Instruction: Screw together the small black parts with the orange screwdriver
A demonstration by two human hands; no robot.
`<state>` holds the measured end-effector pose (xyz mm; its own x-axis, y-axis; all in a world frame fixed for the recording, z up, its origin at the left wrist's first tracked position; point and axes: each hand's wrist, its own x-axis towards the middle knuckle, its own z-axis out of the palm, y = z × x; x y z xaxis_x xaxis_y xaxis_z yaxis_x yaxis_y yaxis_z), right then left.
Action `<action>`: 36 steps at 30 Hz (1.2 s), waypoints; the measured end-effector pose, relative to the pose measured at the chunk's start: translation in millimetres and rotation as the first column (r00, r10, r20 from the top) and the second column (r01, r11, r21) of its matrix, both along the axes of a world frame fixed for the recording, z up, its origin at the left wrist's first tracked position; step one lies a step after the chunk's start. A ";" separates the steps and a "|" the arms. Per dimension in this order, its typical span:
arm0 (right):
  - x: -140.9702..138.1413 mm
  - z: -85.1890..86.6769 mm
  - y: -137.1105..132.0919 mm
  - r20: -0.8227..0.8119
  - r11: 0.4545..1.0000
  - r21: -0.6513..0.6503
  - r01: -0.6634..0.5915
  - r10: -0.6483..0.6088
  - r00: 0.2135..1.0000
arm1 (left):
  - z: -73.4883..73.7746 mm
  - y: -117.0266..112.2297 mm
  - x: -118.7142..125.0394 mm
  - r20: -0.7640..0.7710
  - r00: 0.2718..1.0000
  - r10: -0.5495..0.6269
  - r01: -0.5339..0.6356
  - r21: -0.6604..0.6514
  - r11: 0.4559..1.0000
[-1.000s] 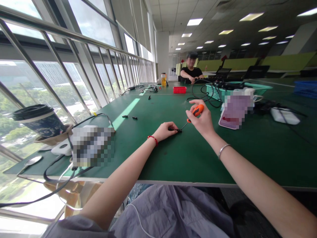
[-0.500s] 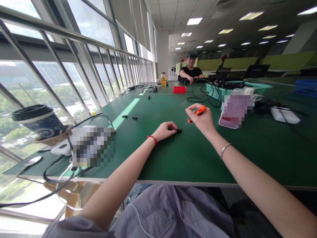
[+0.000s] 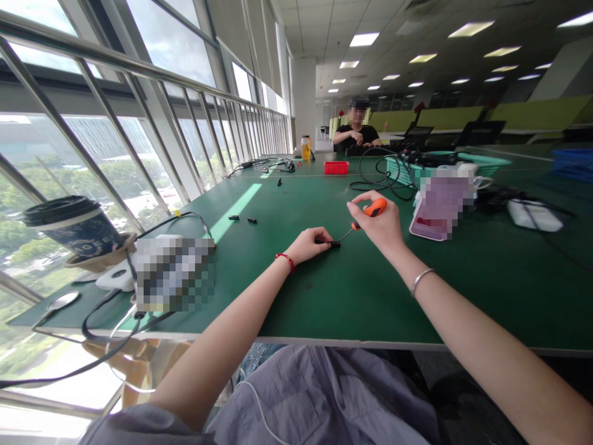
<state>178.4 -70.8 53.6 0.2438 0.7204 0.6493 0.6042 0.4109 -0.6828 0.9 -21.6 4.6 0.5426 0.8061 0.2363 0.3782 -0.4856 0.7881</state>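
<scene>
On the green tabletop, my left hand is closed on a small black part and holds it against the surface. Its fingers hide most of the part; only the right end shows. My right hand grips an orange and black screwdriver by the handle. The tool slants down to the left, and its thin shaft meets the right end of the black part. Whether the tip sits in a screw is too small to tell. Two similar black pieces lie farther left, and another small black piece lies beyond them.
A phone and a teal basket with black cables are on the right. Farther back are a red tray and a seated person. A lidded paper cup and cabled devices stand at left by the railing.
My right hand and the screwdriver handle have turned slightly, while the tip stays at the black part. My left hand has not moved. The person across has raised a hand towards the chest.
</scene>
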 end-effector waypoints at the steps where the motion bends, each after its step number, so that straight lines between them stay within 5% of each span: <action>1: -0.2 0.3 -0.1 -0.011 1.000 -0.011 -0.010 0.010 1.000 | 0.0 0.1 -0.1 0.001 1.000 -0.001 0.001 0.001 1.000; 9: 3.2 -5.1 6.5 -0.022 0.991 0.035 -0.131 0.132 0.991 | -1.1 2.3 -0.2 -0.003 1.000 -0.009 0.009 0.004 1.000; 17: 0.4 -3.0 3.2 0.024 1.000 0.005 0.020 -0.020 1.000 | -1.1 1.1 -0.2 -0.001 1.000 -0.006 0.006 0.013 1.000; 24: -0.2 -3.1 2.2 0.025 0.994 0.029 -0.107 0.106 0.994 | -0.3 0.8 -0.4 -0.006 1.000 -0.002 0.002 0.004 1.000; 32: 0.4 -0.5 0.0 0.057 0.999 0.041 0.031 -0.034 0.998 | -2.0 1.9 -0.8 -0.001 1.000 -0.011 0.011 0.002 1.000; 36: -1.3 2.6 -3.7 0.060 0.999 0.012 -0.036 0.036 0.998 | -1.6 1.7 -1.1 0.003 1.000 -0.006 0.006 0.003 1.000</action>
<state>177.1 -74.5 56.3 0.1784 0.7194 0.6713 0.6284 0.4417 -0.6404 -0.1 -19.9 2.9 0.5470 0.8018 0.2406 0.3728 -0.4906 0.7876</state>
